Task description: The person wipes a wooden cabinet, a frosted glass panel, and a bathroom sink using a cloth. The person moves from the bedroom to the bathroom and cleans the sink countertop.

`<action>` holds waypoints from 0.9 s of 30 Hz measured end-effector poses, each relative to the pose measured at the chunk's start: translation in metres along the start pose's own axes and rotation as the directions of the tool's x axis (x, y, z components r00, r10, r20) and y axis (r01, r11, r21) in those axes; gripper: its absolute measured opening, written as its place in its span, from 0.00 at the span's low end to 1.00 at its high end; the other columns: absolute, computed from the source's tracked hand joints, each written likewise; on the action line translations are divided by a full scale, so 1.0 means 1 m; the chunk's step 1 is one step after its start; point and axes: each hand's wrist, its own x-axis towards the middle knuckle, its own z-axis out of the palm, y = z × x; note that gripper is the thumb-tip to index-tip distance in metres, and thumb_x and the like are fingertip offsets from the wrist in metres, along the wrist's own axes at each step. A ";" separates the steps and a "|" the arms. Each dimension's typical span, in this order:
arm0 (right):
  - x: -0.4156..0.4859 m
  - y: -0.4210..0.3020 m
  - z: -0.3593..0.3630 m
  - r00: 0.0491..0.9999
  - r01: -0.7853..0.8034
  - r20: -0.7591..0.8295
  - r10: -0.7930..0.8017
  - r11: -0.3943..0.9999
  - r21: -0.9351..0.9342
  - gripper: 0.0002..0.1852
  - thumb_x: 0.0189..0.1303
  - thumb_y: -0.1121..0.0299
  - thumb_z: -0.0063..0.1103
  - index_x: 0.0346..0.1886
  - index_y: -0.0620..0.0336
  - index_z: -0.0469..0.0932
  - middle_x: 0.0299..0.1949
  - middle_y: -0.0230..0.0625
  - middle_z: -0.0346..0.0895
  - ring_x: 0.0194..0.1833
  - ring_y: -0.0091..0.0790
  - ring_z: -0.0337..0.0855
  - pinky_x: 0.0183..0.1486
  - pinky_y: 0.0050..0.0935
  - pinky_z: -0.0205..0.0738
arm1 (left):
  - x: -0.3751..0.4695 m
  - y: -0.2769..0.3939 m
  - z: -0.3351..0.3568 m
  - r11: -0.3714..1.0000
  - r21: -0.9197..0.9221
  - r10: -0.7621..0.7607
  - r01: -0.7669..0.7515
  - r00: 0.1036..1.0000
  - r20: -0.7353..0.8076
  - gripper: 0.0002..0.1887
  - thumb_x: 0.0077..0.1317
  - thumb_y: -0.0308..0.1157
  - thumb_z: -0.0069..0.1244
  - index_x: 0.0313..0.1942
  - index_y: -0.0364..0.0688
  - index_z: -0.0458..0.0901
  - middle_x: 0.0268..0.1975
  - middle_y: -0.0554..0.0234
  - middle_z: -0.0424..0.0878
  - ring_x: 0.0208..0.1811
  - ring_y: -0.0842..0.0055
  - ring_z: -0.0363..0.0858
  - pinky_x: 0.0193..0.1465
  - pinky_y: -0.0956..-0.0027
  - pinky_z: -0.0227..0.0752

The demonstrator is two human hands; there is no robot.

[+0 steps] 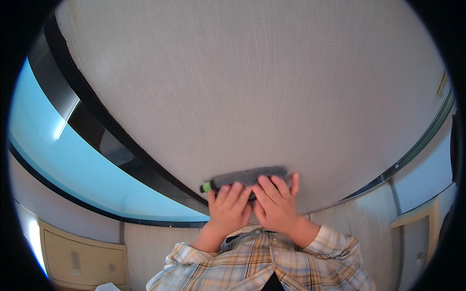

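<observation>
A grey fuzzy roller-shaped cleaning head (251, 176), with a green and black end cap at its left, lies against a large pale textured surface (255, 91). My left hand (230, 206) rests its fingers on the lower edge of the left part of the fuzzy head. My right hand (276, 201) has its fingertips on the right part, its little finger sticking out past the end. Both hands are side by side, thumbs close together. Whether the fingers curl around the head or only press on it is hard to tell.
A black edge strip (120, 131) borders the pale surface on the left, beside a bright blue glossy panel (109, 174). A light wooden cabinet (83, 254) stands at the lower left. Pale plank flooring (364, 218) shows behind me. At the right is a wooden frame (433, 225).
</observation>
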 end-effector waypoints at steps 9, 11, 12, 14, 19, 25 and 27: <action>-0.027 -0.010 0.026 0.993 0.093 0.081 -0.091 0.995 -0.027 0.17 0.52 0.64 0.52 0.47 0.47 0.79 0.56 0.16 0.72 0.57 0.21 0.66 0.70 0.49 0.28 | -0.051 -0.010 0.012 1.000 -0.022 0.023 -0.023 1.000 0.011 0.23 0.50 0.35 0.52 0.49 0.41 0.76 0.56 0.53 0.69 0.59 0.59 0.62 0.59 0.49 0.48; -0.039 -0.004 0.024 0.985 0.076 0.156 -0.071 0.997 -0.031 0.16 0.53 0.64 0.52 0.46 0.46 0.80 0.54 0.14 0.74 0.53 0.19 0.68 0.70 0.50 0.28 | -0.057 -0.002 0.012 0.998 -0.069 0.017 -0.010 0.994 0.108 0.23 0.51 0.35 0.53 0.49 0.41 0.75 0.53 0.52 0.71 0.52 0.57 0.67 0.51 0.51 0.55; -0.042 0.000 0.022 0.984 0.070 0.166 -0.063 0.997 -0.036 0.16 0.53 0.64 0.52 0.46 0.46 0.80 0.53 0.14 0.74 0.53 0.19 0.69 0.70 0.50 0.28 | -0.055 0.000 0.012 0.996 -0.088 0.028 -0.017 0.992 0.127 0.23 0.51 0.36 0.53 0.49 0.41 0.75 0.53 0.52 0.71 0.51 0.57 0.67 0.50 0.51 0.56; -0.040 0.008 0.015 0.992 0.083 0.097 -0.077 0.995 -0.064 0.14 0.54 0.65 0.52 0.44 0.46 0.81 0.54 0.15 0.74 0.55 0.21 0.68 0.70 0.51 0.28 | -0.044 0.005 0.010 0.994 -0.102 0.060 -0.048 0.992 0.113 0.23 0.52 0.36 0.54 0.50 0.41 0.75 0.51 0.53 0.73 0.49 0.59 0.70 0.46 0.54 0.58; -0.020 0.037 -0.025 0.995 0.006 -0.099 -0.014 0.996 -0.085 0.15 0.52 0.70 0.52 0.43 0.46 0.81 0.56 0.20 0.73 0.59 0.26 0.66 0.70 0.52 0.27 | 0.012 0.036 0.008 0.987 -0.062 0.149 -0.147 0.988 0.026 0.24 0.52 0.37 0.53 0.52 0.42 0.75 0.56 0.60 0.73 0.50 0.66 0.71 0.49 0.57 0.58; -0.046 0.055 -0.038 0.985 -0.143 -0.110 0.132 0.985 -0.096 0.16 0.47 0.73 0.54 0.42 0.50 0.80 0.54 0.27 0.74 0.61 0.33 0.65 0.69 0.54 0.30 | 0.026 0.068 0.019 0.974 -0.174 0.172 -0.145 0.972 0.158 0.26 0.55 0.37 0.51 0.56 0.43 0.74 0.62 0.64 0.69 0.56 0.71 0.69 0.55 0.61 0.58; -0.063 0.065 -0.034 0.979 -0.203 -0.042 0.199 0.973 -0.115 0.17 0.46 0.74 0.54 0.44 0.52 0.79 0.55 0.30 0.73 0.62 0.35 0.64 0.69 0.55 0.30 | 0.026 0.073 0.032 0.965 -0.204 0.209 -0.162 0.949 0.235 0.25 0.55 0.36 0.51 0.56 0.41 0.73 0.63 0.64 0.68 0.56 0.74 0.70 0.54 0.63 0.61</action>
